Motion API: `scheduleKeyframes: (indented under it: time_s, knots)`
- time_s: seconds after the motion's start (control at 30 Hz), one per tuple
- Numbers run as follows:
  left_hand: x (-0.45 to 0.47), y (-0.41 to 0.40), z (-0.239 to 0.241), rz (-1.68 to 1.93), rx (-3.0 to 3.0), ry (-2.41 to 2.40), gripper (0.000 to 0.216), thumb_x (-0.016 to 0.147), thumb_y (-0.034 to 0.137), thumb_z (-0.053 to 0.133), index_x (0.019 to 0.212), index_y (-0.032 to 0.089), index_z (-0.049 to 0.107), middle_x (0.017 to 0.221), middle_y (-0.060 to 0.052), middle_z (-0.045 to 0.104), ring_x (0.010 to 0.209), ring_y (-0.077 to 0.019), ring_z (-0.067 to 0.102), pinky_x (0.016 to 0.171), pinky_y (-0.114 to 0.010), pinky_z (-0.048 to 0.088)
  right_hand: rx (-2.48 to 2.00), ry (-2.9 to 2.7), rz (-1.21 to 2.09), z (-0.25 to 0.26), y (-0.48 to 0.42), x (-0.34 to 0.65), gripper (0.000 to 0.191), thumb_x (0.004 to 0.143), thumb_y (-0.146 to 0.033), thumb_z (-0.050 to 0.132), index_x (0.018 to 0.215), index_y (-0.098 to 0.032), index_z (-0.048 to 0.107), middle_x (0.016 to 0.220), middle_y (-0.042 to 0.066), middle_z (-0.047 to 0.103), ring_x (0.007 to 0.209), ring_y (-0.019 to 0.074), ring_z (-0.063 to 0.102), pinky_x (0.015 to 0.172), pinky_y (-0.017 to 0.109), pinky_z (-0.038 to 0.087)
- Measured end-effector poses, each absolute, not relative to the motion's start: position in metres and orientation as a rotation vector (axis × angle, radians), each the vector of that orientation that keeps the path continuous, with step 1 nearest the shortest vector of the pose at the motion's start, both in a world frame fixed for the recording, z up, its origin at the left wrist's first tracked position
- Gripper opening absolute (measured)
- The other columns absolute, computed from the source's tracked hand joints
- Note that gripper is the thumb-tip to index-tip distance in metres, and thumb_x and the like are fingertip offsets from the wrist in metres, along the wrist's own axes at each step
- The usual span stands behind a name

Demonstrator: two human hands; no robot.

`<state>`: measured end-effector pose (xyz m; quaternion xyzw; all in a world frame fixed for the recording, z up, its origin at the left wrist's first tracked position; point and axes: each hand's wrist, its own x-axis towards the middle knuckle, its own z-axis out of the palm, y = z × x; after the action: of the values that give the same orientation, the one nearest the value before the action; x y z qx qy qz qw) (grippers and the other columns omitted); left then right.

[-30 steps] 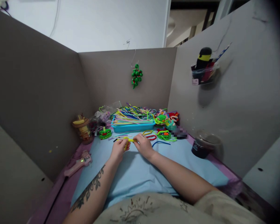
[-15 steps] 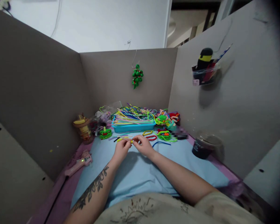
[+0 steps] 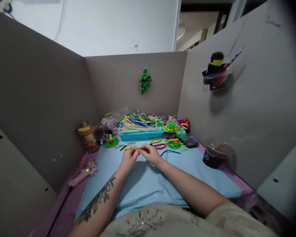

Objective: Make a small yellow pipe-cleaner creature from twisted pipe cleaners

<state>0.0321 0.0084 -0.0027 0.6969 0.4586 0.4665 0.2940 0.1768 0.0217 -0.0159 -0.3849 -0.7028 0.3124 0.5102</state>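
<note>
Grey panels (image 3: 133, 69) are set on three sides of a worktop covered by a pale blue sheet (image 3: 148, 192), probably laid to protect it. Small yellow piece (image 3: 140, 150), apparently chenille stem, is held above the sheet, near mid-width. It is pinched between thumb and fingers of the left hand (image 3: 128, 158) and, at its other side, of the right hand (image 3: 151, 154). Fingertips are brought almost together; two-sided support is presumably needed for so short and pliable a piece. Most of it is hidden by the fingers. More yellow is seen just beyond the left hand; whether it belongs to the same piece cannot be told.

Just beside the right hand, a red loop (image 3: 160, 145) and a yellow loop (image 3: 156, 140) are noted, probably scissor handles, placed within easy reach. A dark blue stem (image 3: 170, 151) is laid nearby. Behind the hands, a blue tray (image 3: 141, 136) is heaped with loose stems (image 3: 140, 123), likely contained there so that colours can be picked out. It is flanked by a green frog-like figure (image 3: 111, 142) on the left and a green coiled piece (image 3: 173, 143) on the right.

Further out, a pink glue gun (image 3: 84, 174) is rested at the left edge, its light lit, seemingly kept clear of the stems. A lidded dark cup (image 3: 212, 157) is stood by the right panel. A green ornament (image 3: 145, 80) is hung on the back panel.
</note>
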Motion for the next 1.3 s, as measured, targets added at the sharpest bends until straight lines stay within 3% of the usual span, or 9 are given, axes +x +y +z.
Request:
scheduleKeyframes:
  time_s: [0.3,0.63,0.9,1.0,1.17,1.3]
  knots:
    - [0.034,0.003,0.004,1.302,1.755,1.192,0.023,0.07,0.032,0.057,0.064,0.014,0.068,0.073,-0.007,0.069,0.07,-0.0195,0.06,0.062,-0.026,0.043,-0.935,-1.7,0.683,-0.017,0.023,0.179,0.009,0.072,-0.018,0.052,0.075,-0.017,0.059,0.068,-0.001,0.058,0.058,0.0107,0.049,0.054,0.021,0.04]
    - [0.035,0.007,-0.004,1.345,1.814,1.162,0.023,0.075,0.03,0.055,0.08,0.014,0.071,0.089,-0.01,0.07,0.085,-0.0221,0.063,0.076,-0.031,0.046,-0.924,-1.703,0.589,-0.015,0.025,0.179,0.012,0.069,-0.016,0.048,0.074,-0.017,0.059,0.071,0.001,0.057,0.069,0.0144,0.052,0.063,0.025,0.042]
    - [0.037,0.004,-0.002,1.396,1.789,1.133,0.019,0.073,0.03,0.057,0.072,0.016,0.07,0.086,-0.009,0.071,0.085,-0.0221,0.063,0.077,-0.03,0.045,-0.909,-1.711,0.55,-0.015,0.025,0.18,0.016,0.067,-0.012,0.046,0.073,-0.018,0.059,0.072,0.001,0.056,0.069,0.0146,0.052,0.064,0.026,0.042]
    - [0.036,0.004,-0.002,1.391,1.755,1.145,0.02,0.072,0.031,0.057,0.071,0.016,0.07,0.082,-0.008,0.07,0.079,-0.0207,0.062,0.071,-0.028,0.045,-0.909,-1.709,0.552,-0.016,0.025,0.179,0.016,0.068,-0.012,0.046,0.074,-0.017,0.06,0.073,0.001,0.057,0.07,0.0146,0.053,0.063,0.026,0.042]
    - [0.031,0.012,-0.006,1.352,1.563,1.157,0.03,0.071,0.039,0.057,0.059,0.013,0.062,0.055,-0.003,0.059,0.054,-0.0136,0.053,0.054,-0.023,0.04,-0.86,-1.733,0.571,-0.015,0.021,0.18,0.015,0.074,-0.017,0.051,0.084,-0.017,0.062,0.079,0.003,0.06,0.072,0.0141,0.055,0.063,0.025,0.044]
    - [0.028,0.016,-0.006,1.377,1.349,1.083,0.032,0.068,0.041,0.061,0.073,0.01,0.065,0.06,-0.002,0.06,0.056,-0.0124,0.053,0.055,-0.023,0.042,-0.864,-1.748,0.549,-0.014,0.019,0.182,0.017,0.075,-0.017,0.052,0.089,-0.017,0.061,0.082,0.003,0.061,0.068,0.0129,0.054,0.06,0.024,0.043]
